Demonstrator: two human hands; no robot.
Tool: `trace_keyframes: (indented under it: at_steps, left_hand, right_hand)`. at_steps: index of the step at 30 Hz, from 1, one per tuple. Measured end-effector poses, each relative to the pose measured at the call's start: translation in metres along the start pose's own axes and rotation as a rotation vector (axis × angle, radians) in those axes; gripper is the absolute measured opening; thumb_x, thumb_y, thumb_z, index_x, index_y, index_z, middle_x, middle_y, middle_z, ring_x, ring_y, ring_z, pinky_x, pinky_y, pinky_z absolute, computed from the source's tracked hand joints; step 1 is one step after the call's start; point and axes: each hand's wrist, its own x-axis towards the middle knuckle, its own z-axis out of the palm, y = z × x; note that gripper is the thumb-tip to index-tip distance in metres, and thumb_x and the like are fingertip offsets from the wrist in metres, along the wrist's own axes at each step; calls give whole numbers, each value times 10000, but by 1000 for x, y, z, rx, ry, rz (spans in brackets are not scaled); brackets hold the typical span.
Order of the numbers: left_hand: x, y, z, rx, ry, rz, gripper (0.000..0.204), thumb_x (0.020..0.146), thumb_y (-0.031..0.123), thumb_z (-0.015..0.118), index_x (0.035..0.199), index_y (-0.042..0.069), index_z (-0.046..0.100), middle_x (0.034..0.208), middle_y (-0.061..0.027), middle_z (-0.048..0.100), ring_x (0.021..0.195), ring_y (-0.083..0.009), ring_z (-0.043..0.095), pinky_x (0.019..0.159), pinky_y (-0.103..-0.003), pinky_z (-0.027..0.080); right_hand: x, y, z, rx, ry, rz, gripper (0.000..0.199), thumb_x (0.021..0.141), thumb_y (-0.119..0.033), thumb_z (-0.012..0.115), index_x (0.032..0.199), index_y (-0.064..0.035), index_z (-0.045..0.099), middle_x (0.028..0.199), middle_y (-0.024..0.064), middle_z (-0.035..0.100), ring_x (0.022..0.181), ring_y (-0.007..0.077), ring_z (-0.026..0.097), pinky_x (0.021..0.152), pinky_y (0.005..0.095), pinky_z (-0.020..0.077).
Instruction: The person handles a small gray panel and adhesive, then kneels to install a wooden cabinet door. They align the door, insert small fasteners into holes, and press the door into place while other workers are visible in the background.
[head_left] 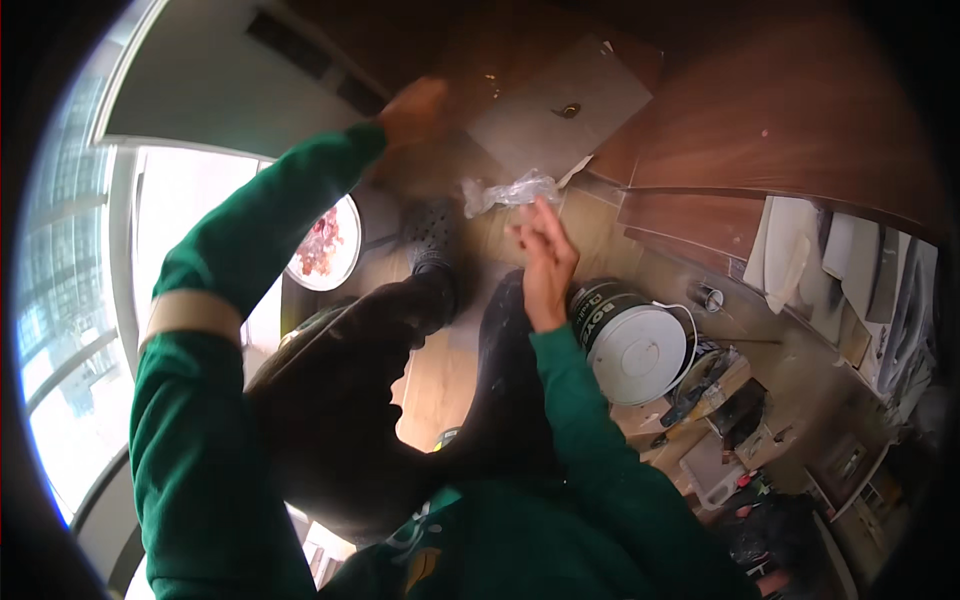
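My left hand (pixel 415 110) reaches forward beside the grey-green panel on the left. It is smeared by motion, so its fingers and anything in them cannot be made out. My right hand (pixel 548 262) is raised above the floor, fingers apart and the index finger stretched forward. Its fingertip overlaps the edge of a crumpled piece of clear plastic wrap (pixel 515 192); whether they touch is unclear. Beyond the plastic lies a flat grey sheet or laptop lid (pixel 545 120) with a dark and gold emblem.
A dark green bucket with a white lid (pixel 640 355) stands at my right. To the left is a round white container (pixel 350 262) with reddish contents. Reddish-brown cabinetry (pixel 790 110) fills the far right. My black clog (pixel 430 232) is on the floor. Boxes and tools (pixel 730 400) clutter the right.
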Motion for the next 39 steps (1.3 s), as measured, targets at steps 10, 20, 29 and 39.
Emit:
trace_keyframes:
  at_steps: [10,20,29,39]
  left_hand:
    - [105,23,40,-198,-6,-301,219,831,208,616,1002,154,742,1024,-124,683,934,-351,647,834,-434,524]
    - [89,3,63,-285,274,-414,162,813,187,690,951,127,751,1039,-108,689,961,-318,653,854,-376,518]
    - [87,-2,32,-812,170,-716,155,851,66,625,946,-1,728,881,-116,724,837,-179,697,737,-299,549]
    - [-4,167,-220,-1464,6,-607,212,894,-12,576,1099,-55,608,1009,-144,663,938,-225,658,865,-334,524]
  right_hand:
    - [-34,14,-35,-5,-28,80,422,942,-24,540,1361,-9,496,1199,110,609,878,146,650,752,235,476]
    - [-28,30,-36,16,-55,134,425,930,-17,564,1351,-15,504,1191,103,616,862,139,650,750,233,478]
    - [-28,28,-38,59,-36,110,411,924,-8,567,1333,-16,520,1178,101,628,860,138,650,745,236,481]
    - [-44,-106,8,263,-175,53,445,918,-77,599,1352,-25,513,1210,126,612,903,153,643,810,269,484]
